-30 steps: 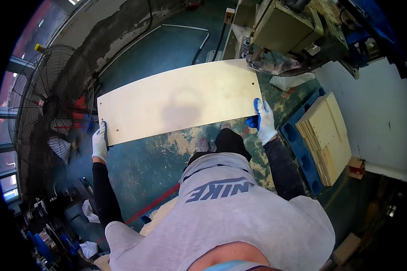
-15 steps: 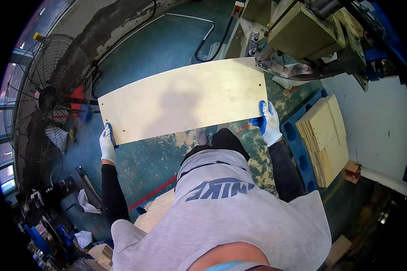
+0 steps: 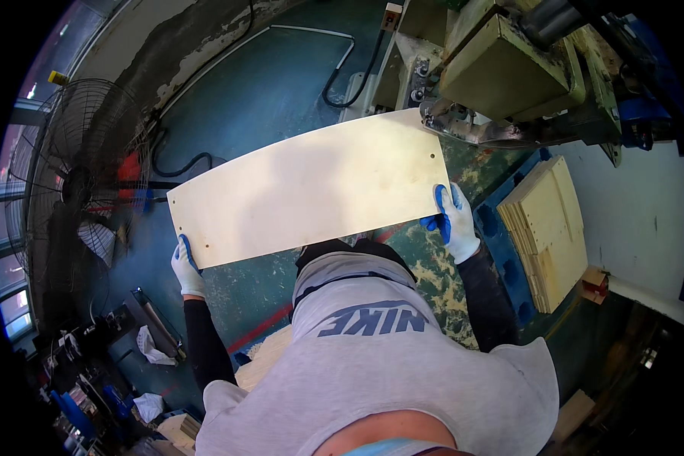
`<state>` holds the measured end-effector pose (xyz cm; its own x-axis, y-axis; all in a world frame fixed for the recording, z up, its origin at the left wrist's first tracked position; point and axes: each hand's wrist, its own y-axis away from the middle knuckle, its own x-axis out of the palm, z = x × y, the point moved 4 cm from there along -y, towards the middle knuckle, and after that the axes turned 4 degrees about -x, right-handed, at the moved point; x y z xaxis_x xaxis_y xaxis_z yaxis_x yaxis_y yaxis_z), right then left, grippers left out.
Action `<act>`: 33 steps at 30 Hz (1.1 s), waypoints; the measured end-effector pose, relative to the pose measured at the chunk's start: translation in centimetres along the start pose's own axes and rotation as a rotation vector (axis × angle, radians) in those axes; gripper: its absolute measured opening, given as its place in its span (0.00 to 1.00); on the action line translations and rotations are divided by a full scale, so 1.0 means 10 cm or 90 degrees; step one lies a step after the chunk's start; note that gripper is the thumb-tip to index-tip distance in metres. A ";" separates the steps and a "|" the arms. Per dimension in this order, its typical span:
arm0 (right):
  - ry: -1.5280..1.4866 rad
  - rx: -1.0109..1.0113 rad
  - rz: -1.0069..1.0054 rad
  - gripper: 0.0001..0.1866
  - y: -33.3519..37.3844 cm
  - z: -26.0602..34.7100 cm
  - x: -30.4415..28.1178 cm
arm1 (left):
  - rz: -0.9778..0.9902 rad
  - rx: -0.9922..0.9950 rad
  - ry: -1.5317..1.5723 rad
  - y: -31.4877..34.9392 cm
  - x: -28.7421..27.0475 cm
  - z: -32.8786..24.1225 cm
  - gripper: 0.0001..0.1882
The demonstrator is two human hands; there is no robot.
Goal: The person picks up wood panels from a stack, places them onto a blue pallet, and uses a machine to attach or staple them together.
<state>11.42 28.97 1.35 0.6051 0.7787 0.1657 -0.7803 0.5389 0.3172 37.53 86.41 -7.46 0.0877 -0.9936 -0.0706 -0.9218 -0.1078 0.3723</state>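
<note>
At the left edge of frame, a caged fan point(image 3: 76, 185). Left of centre, gloved left hand point(image 3: 186, 267) clamps the lower left corner of a pale wood panel point(image 3: 304, 190), thumb on top. Panel spans mid-frame, upper long edge curved. Looks stiff, likely light for its breadth; smooth face may slip, so the short ends near the lower corners seem the best hold. Right hand point(image 3: 456, 228), well apart from the left, clamps the right end. Upper right, a machine point(image 3: 509, 68) overlaps the panel's corner; contact, cannot tell. Right side, stacked boards point(image 3: 547, 228) on a blue pallet point(image 3: 509, 262).

White-blue gloves point(image 3: 187, 270) cover the hands point(image 3: 457, 226), with black sleeves point(image 3: 489, 298) under a grey shirt point(image 3: 387, 372).
</note>
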 end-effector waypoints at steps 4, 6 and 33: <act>-0.021 0.030 -0.031 0.16 -0.01 -0.22 0.02 | 0.003 0.030 0.025 -0.30 0.07 -0.05 0.21; -0.043 0.001 -0.068 0.17 -0.01 -0.28 0.06 | 0.029 0.035 0.021 -0.47 0.08 -0.05 0.22; -0.085 0.020 -0.312 0.21 0.23 -0.42 0.57 | 0.202 -0.011 -0.167 -1.40 0.54 -1.20 0.25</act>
<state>12.41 35.94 -0.91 0.9155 0.3875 0.1078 -0.3956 0.8192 0.4152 55.40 82.15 -1.98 -0.3016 -0.9358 -0.1824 -0.8808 0.2002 0.4291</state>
